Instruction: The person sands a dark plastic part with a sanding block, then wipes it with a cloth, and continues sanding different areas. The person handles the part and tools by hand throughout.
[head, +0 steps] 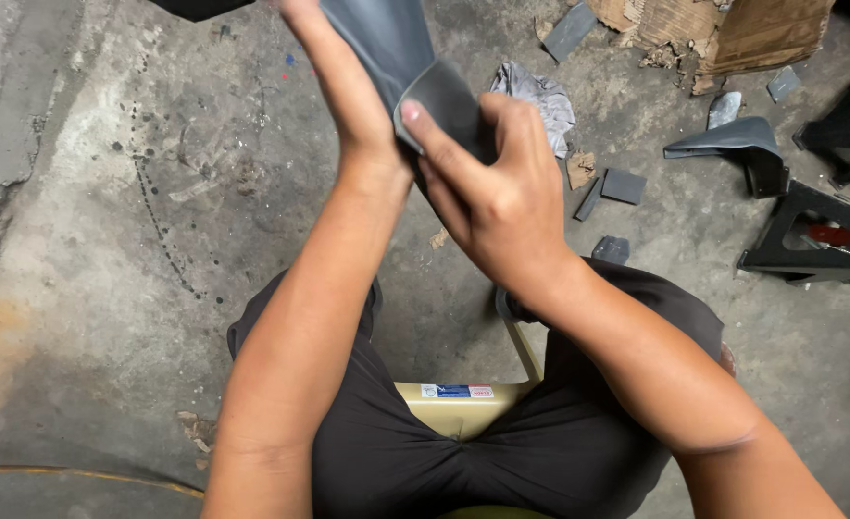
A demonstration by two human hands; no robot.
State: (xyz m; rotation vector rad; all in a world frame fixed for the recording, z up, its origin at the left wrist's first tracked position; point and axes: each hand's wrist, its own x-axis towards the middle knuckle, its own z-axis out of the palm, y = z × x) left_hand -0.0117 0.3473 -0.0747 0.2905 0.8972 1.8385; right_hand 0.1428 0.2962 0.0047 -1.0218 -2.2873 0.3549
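I sit on a low stool and hold a dark grey curved plastic part (387, 38) up in front of me. My left hand (343, 86) grips the part from the left, its fingers partly cut off by the top edge. My right hand (487, 187) presses a small dark grey sheet of abrasive paper (444, 96) against the part, with the thumb on top of the sheet. Both forearms rise from my lap over black shorts.
The floor is stained concrete. A crumpled grey rag (540, 96) lies just past my hands. Small grey scraps (622, 185) lie to the right, with a grey plastic part (733, 139), black frames (814, 235) and torn cardboard (733, 29). A beige stool edge (459, 408) shows between my knees.
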